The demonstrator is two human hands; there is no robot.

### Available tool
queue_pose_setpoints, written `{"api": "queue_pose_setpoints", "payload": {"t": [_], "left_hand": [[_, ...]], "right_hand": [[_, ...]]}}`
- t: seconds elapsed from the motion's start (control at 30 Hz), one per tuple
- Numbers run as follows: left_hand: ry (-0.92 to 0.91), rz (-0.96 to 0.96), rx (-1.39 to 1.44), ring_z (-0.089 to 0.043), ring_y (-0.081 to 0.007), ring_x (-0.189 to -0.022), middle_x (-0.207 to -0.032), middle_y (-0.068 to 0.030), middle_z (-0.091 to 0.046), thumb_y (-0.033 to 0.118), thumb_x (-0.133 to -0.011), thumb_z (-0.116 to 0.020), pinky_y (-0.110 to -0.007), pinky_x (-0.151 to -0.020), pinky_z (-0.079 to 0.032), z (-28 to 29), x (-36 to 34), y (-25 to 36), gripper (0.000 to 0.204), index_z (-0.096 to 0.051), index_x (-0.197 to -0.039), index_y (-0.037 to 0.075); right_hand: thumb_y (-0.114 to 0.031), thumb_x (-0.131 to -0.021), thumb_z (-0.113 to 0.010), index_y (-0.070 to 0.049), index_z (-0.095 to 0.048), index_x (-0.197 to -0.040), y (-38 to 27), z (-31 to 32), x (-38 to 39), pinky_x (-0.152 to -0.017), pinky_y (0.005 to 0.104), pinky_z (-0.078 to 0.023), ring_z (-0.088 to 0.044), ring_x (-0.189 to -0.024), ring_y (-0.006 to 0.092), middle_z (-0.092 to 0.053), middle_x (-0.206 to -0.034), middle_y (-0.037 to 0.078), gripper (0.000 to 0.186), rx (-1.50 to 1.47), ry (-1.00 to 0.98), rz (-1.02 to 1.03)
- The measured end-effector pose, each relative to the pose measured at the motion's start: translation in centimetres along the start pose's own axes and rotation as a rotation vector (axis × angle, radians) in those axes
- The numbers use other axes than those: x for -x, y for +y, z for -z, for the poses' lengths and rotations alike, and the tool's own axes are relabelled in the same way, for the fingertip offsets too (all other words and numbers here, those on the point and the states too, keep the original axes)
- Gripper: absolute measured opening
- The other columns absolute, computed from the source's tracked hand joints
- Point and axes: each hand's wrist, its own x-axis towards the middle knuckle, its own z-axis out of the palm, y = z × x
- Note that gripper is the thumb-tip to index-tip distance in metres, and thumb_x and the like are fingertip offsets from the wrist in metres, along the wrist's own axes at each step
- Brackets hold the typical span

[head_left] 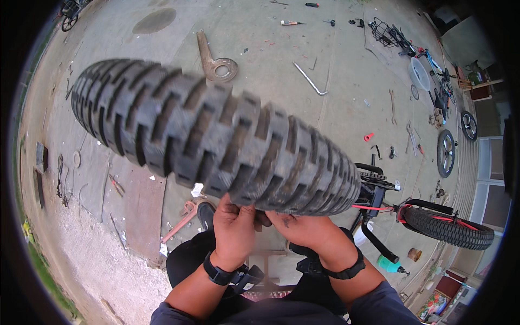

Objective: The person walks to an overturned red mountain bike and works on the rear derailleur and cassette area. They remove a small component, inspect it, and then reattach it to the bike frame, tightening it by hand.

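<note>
A knobby black bicycle tyre fills the middle of the view, running from upper left to lower right. My left hand is at its near lower side, with thumb and fingers pressed together; whatever they pinch is hidden. Close beside it my right hand reaches under the tyre's edge, its fingertips out of sight behind the tread and the left hand. To the right, the tyre's end meets a bicycle chain and dark frame parts. Farther right is a second knobby wheel with red parts.
A long pink-red wrench lies by my foot, near pliers. Beyond the tyre are a rusty ring-ended metal piece, a bent steel bar and a screwdriver. Other wheels and a basin are at right.
</note>
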Motion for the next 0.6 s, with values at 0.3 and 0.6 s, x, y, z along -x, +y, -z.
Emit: {"api": "queue_pose_setpoints", "payload": {"t": [0.3,0.6], "left_hand": [[0.142,0.446,0.311,-0.061,-0.0145,-0.073,-0.093,-0.0021,-0.07,0.014,-0.102,-0.057,-0.027,-0.055,-0.041,-1.6,1.5,3.0,0.012,-0.066,-0.109,0.011],[0.277,0.624,0.498,-0.057,-0.0163,-0.071,-0.085,-0.0039,-0.064,0.023,-0.101,-0.057,-0.029,-0.055,-0.039,-1.7,1.0,3.9,0.015,-0.063,-0.102,0.01]], "right_hand": [[-0.031,-0.092,-0.061,-0.01,-0.069,-0.117,1.7,-0.7,0.1,-0.098,0.0451,-0.048,-0.064,-0.112,0.0304,-0.071,-0.117,0.012,0.034,-0.001,-0.234,-0.422],[-0.03,-0.101,-0.054,-0.007,-0.066,-0.123,1.3,0.3,0.4,-0.106,0.0406,-0.043,-0.059,-0.12,0.0289,-0.066,-0.125,0.015,0.034,0.297,-0.123,-0.207]]}}
